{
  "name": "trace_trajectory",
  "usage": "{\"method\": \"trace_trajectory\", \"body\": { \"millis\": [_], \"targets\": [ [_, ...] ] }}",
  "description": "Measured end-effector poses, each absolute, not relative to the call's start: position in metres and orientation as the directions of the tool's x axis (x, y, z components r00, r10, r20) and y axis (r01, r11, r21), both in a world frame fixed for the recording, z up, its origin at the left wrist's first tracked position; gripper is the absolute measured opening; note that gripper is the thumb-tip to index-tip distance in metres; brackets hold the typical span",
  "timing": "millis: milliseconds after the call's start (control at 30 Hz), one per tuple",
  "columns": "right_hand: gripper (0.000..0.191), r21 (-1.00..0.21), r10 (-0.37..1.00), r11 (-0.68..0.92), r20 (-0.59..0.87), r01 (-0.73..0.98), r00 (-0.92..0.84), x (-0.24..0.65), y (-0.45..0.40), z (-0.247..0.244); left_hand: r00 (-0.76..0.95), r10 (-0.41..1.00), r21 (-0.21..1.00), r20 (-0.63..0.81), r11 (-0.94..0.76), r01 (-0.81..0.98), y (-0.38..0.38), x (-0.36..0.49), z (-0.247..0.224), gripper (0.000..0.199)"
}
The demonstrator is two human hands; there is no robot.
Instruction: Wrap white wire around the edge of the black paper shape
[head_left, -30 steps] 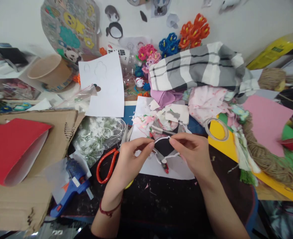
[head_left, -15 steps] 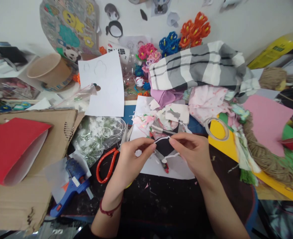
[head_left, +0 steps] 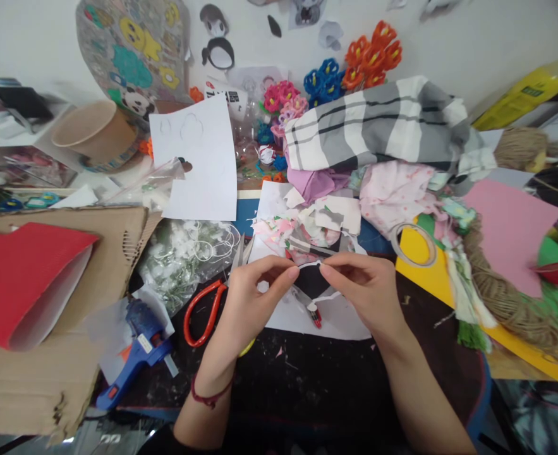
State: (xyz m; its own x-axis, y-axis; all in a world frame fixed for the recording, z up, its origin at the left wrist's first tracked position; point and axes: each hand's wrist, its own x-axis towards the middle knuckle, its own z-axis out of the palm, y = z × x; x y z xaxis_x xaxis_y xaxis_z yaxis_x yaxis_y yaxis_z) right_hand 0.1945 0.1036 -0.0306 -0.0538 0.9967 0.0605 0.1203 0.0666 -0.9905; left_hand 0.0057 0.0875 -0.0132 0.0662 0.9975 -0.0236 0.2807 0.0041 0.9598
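A small black cutout with a white edge is stretched between my two hands above the white paper sheet. My left hand pinches its left side between thumb and fingertips. On the right side, my right hand grips it the same way. Fingers cover parts of its edge. Beneath and behind it lie pink, white and grey scraps and a red-and-black pen-like stick. Scissors with orange-red handles rest just left of my left hand, their blades partly hidden.
A blue glue gun lies at left by cardboard and red corrugated sheet. White sprigs in plastic sit behind the scissors. At right are a tape roll, twine and pink paper; folded plaid cloth lies behind.
Both hands keep their pinch on the black cutout. My right hand has shifted very slightly left, and the cutout's top edge sits slightly differently between the fingertips.
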Motion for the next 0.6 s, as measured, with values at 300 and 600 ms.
{"method": "trace_trajectory", "body": {
  "millis": [300, 600],
  "targets": [
    [0.003, -0.996, 0.996, 0.054, 0.049, 0.074, -0.073, 0.1949, 0.1055, -0.0342, 0.044, 0.999, 0.950, -0.018, 0.003, 0.311, 0.0883, 0.0054, -0.0140, 0.017],
    [0.001, -1.000, 0.997, 0.000, -0.001, 0.010, -0.074, 0.1955, 0.1047, -0.0366, 0.076, 0.997, 0.923, 0.030, -0.057, 0.380, 0.0847, 0.0088, -0.0135, 0.018]
  ]
}}
